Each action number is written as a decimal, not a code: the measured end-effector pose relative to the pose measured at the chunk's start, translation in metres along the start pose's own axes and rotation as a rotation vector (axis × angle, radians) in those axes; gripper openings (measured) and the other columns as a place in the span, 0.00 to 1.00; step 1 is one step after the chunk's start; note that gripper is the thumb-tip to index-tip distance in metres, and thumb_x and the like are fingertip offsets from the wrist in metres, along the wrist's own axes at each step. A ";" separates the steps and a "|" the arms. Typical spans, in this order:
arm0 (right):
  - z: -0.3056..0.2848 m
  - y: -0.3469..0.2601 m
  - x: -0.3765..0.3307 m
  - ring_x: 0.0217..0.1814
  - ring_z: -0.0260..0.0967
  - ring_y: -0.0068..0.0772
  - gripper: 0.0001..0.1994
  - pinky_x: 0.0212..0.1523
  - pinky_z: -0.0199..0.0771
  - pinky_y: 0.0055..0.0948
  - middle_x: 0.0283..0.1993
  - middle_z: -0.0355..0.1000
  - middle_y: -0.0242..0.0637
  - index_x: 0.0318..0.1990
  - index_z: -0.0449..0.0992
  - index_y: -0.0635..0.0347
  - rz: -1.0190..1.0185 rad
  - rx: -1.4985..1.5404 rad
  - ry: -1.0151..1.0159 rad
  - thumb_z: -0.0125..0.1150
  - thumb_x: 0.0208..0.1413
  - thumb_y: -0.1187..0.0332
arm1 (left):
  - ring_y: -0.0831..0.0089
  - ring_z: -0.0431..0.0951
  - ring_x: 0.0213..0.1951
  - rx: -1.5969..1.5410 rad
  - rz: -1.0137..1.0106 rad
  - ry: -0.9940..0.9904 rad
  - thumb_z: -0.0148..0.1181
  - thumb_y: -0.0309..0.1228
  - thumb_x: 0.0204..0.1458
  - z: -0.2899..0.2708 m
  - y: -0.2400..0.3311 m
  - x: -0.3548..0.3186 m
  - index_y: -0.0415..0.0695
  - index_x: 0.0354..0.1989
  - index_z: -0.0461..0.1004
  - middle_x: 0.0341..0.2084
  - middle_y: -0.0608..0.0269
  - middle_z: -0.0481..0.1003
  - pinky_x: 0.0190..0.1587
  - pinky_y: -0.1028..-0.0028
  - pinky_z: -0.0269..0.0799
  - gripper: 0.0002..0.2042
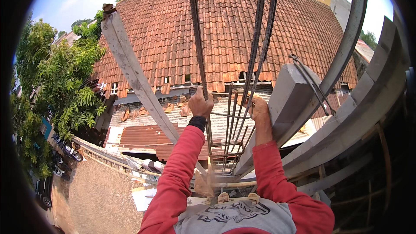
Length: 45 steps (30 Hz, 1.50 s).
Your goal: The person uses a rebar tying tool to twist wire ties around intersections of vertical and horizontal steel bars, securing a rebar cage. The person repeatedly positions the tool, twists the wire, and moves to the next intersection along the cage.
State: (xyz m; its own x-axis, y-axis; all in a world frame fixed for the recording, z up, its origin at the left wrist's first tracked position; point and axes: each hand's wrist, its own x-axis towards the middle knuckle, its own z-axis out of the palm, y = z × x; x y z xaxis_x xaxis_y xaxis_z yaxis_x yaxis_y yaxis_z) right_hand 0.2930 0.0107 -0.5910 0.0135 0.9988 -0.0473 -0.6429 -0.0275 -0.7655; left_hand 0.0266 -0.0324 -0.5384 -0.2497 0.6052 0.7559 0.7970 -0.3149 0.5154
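Note:
A thin steel stirrup (230,115) lies roughly level around tall ribbed rebars, spanning the gap between my two hands. My left hand (200,103) is closed at its left side, against the left upright rebar (197,30). At its right side my right hand (259,108) is closed too, beside the right pair of rebars (256,30); its fingertips are partly hidden. Shorter upright bars (229,125) stand between my forearms, with more stirrups lower down. My feet (223,197) are below, at the base of the bars.
A grey block column (288,91) with bent rods on top stands close right, by a curved-looking metal beam (342,56) and a block wall (359,104). A wooden post (134,73) leans at left. Beyond are a tiled roof (225,30) and corrugated sheets (143,136). Ground (99,190) lies far below.

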 end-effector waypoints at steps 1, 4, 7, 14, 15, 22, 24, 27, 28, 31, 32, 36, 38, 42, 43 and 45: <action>0.000 -0.005 0.001 0.36 0.74 0.26 0.17 0.42 0.80 0.36 0.41 0.79 0.32 0.59 0.78 0.60 0.037 -0.004 0.039 0.50 0.67 0.76 | 0.44 0.81 0.26 0.010 -0.024 -0.024 0.63 0.37 0.58 0.001 -0.001 -0.003 0.45 0.38 0.74 0.20 0.50 0.78 0.30 0.49 0.73 0.09; 0.007 -0.014 0.007 0.38 0.74 0.30 0.17 0.46 0.78 0.43 0.43 0.79 0.33 0.61 0.77 0.61 0.154 -0.013 0.060 0.47 0.70 0.74 | 0.44 0.81 0.26 0.071 -0.063 -0.028 0.62 0.37 0.59 0.002 -0.003 -0.004 0.45 0.39 0.74 0.20 0.51 0.79 0.30 0.50 0.74 0.09; 0.015 -0.016 0.010 0.40 0.75 0.32 0.17 0.45 0.79 0.40 0.45 0.78 0.36 0.60 0.77 0.61 0.184 0.006 0.053 0.45 0.71 0.73 | 0.46 0.82 0.26 0.018 -0.043 -0.031 0.61 0.36 0.59 0.000 -0.005 -0.004 0.45 0.39 0.75 0.19 0.52 0.79 0.30 0.50 0.74 0.08; 0.016 0.003 -0.032 0.57 0.73 0.38 0.26 0.59 0.75 0.40 0.55 0.74 0.43 0.66 0.69 0.60 -0.065 0.029 0.065 0.53 0.72 0.49 | 0.41 0.81 0.26 -0.006 -0.052 -0.082 0.61 0.40 0.59 -0.005 0.001 -0.004 0.44 0.45 0.73 0.21 0.44 0.78 0.31 0.46 0.74 0.14; 0.017 0.009 -0.041 0.65 0.71 0.41 0.32 0.67 0.71 0.42 0.61 0.72 0.47 0.70 0.66 0.62 -0.084 0.067 0.090 0.52 0.72 0.44 | 0.41 0.81 0.26 -0.011 -0.050 -0.078 0.61 0.41 0.59 -0.006 0.003 -0.004 0.44 0.44 0.73 0.21 0.45 0.79 0.31 0.46 0.74 0.13; 0.037 0.046 -0.069 0.59 0.72 0.32 0.37 0.61 0.70 0.37 0.61 0.74 0.37 0.70 0.68 0.65 -0.384 -0.083 0.142 0.45 0.73 0.37 | 0.42 0.82 0.27 0.031 -0.038 -0.076 0.61 0.40 0.59 -0.015 0.009 -0.001 0.45 0.41 0.73 0.22 0.47 0.80 0.31 0.48 0.75 0.12; 0.036 0.042 -0.063 0.56 0.74 0.31 0.34 0.59 0.72 0.35 0.58 0.75 0.37 0.70 0.68 0.65 -0.446 -0.114 0.093 0.43 0.75 0.41 | 0.42 0.82 0.27 0.023 -0.033 -0.083 0.62 0.40 0.59 -0.014 0.008 0.001 0.45 0.40 0.73 0.23 0.46 0.79 0.31 0.48 0.74 0.11; 0.031 0.035 -0.054 0.70 0.68 0.35 0.34 0.69 0.65 0.35 0.68 0.70 0.41 0.76 0.62 0.61 -0.470 -0.139 -0.027 0.36 0.77 0.44 | 0.42 0.81 0.28 -0.010 0.011 -0.009 0.62 0.38 0.59 -0.009 0.006 0.003 0.45 0.38 0.73 0.24 0.46 0.79 0.31 0.49 0.73 0.10; 0.030 0.034 -0.053 0.69 0.67 0.34 0.33 0.69 0.64 0.35 0.70 0.69 0.39 0.76 0.61 0.61 -0.441 -0.137 -0.058 0.36 0.77 0.45 | 0.43 0.80 0.28 -0.044 0.015 -0.005 0.62 0.37 0.58 -0.007 0.005 0.003 0.44 0.37 0.73 0.24 0.47 0.78 0.31 0.50 0.72 0.10; 0.032 0.031 -0.052 0.67 0.67 0.31 0.31 0.69 0.63 0.34 0.73 0.65 0.35 0.78 0.59 0.60 -0.392 -0.097 -0.097 0.37 0.77 0.49 | 0.44 0.80 0.28 -0.074 0.042 0.000 0.62 0.36 0.58 -0.006 0.003 0.003 0.44 0.36 0.73 0.24 0.47 0.78 0.31 0.50 0.72 0.09; 0.034 0.030 -0.053 0.66 0.68 0.31 0.31 0.69 0.64 0.34 0.72 0.65 0.34 0.78 0.59 0.60 -0.417 -0.065 -0.074 0.38 0.77 0.51 | 0.44 0.80 0.28 -0.068 0.055 0.001 0.63 0.35 0.56 -0.007 0.002 0.003 0.43 0.36 0.73 0.25 0.49 0.78 0.32 0.51 0.73 0.09; 0.041 0.022 -0.058 0.69 0.65 0.29 0.28 0.69 0.64 0.32 0.71 0.67 0.36 0.76 0.60 0.61 -0.383 -0.070 -0.134 0.39 0.75 0.58 | 0.45 0.81 0.30 -0.076 0.040 -0.039 0.66 0.35 0.52 -0.013 0.000 0.002 0.43 0.39 0.75 0.26 0.50 0.79 0.34 0.52 0.75 0.11; 0.046 0.018 -0.059 0.71 0.63 0.29 0.27 0.69 0.64 0.30 0.70 0.67 0.37 0.75 0.62 0.61 -0.318 0.078 -0.153 0.41 0.73 0.61 | 0.44 0.81 0.30 -0.033 0.055 -0.051 0.66 0.36 0.53 -0.015 0.001 0.003 0.43 0.39 0.75 0.26 0.49 0.79 0.34 0.52 0.75 0.11; 0.057 0.009 -0.057 0.54 0.71 0.27 0.28 0.55 0.67 0.33 0.55 0.74 0.32 0.71 0.67 0.56 -0.288 0.073 -0.023 0.47 0.67 0.56 | 0.44 0.82 0.33 -0.049 -0.008 -0.096 0.63 0.34 0.55 -0.017 0.007 0.007 0.44 0.39 0.77 0.27 0.49 0.80 0.37 0.52 0.74 0.08; 0.060 0.008 -0.056 0.50 0.72 0.25 0.25 0.53 0.67 0.34 0.53 0.76 0.30 0.67 0.70 0.54 -0.320 0.063 -0.054 0.46 0.66 0.57 | 0.43 0.82 0.34 -0.066 0.006 -0.089 0.63 0.34 0.55 -0.019 0.008 0.007 0.44 0.39 0.77 0.27 0.49 0.80 0.37 0.52 0.74 0.09; 0.066 0.002 -0.050 0.47 0.73 0.24 0.22 0.51 0.67 0.35 0.48 0.77 0.28 0.63 0.73 0.55 -0.280 0.084 0.057 0.46 0.65 0.58 | 0.43 0.82 0.34 -0.092 -0.005 -0.128 0.63 0.35 0.55 -0.025 0.011 0.007 0.44 0.40 0.77 0.28 0.49 0.80 0.37 0.52 0.74 0.09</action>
State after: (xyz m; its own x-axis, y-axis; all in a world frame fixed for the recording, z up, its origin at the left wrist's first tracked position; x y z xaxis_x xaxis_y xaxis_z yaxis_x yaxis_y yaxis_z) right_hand 0.2405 -0.0362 -0.5477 0.2404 0.9631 0.1206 -0.6692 0.2545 -0.6981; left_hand 0.0202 -0.0499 -0.5176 -0.1764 0.6934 0.6986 0.7409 -0.3737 0.5580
